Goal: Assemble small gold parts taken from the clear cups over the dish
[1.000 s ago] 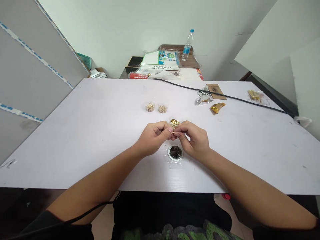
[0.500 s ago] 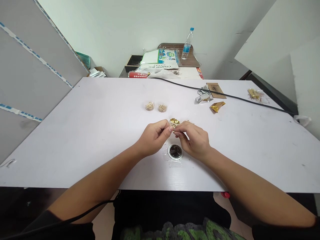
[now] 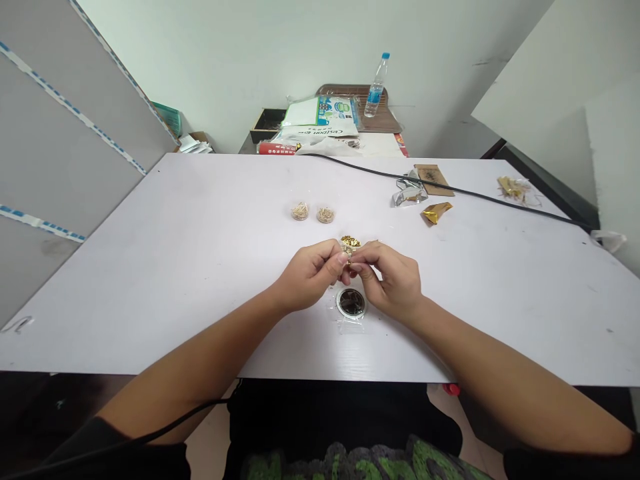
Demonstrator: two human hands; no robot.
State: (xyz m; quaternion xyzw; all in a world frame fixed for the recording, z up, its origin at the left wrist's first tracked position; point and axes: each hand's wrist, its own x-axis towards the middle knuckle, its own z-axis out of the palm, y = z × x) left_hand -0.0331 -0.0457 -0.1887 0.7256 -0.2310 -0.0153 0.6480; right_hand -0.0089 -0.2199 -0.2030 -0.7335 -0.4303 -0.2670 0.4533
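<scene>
Fingertips pinched, my left hand (image 3: pixel 311 275) meets my right hand (image 3: pixel 394 277) above the middle of the table. Between them is a small gold-coloured piece (image 3: pixel 349 253), mostly covered by the fingers and too small to name. Just beyond the fingertips lies a heap of shiny gold bits (image 3: pixel 351 241). A round dark disc with a pale rim (image 3: pixel 351 303) rests below the hands, on clear plastic film (image 3: pixel 351 327). Farther off stand two small clear tubs of thin, pale gold pieces, a left tub (image 3: pixel 300 211) and a right tub (image 3: pixel 325 215).
A black cable (image 3: pixel 380 175) crosses the back right of the white table (image 3: pixel 175 267). Near it lie a silver packet (image 3: pixel 410 195), a brown card (image 3: pixel 435 179), a gold wrapper (image 3: pixel 437 213) and a bag of thin pieces (image 3: pixel 513 189). Behind stands a water bottle (image 3: pixel 376 90).
My right fingers have shifted slightly at the pinch, and some left fingers now show beneath the thumb. The things on the table stay where they were.
</scene>
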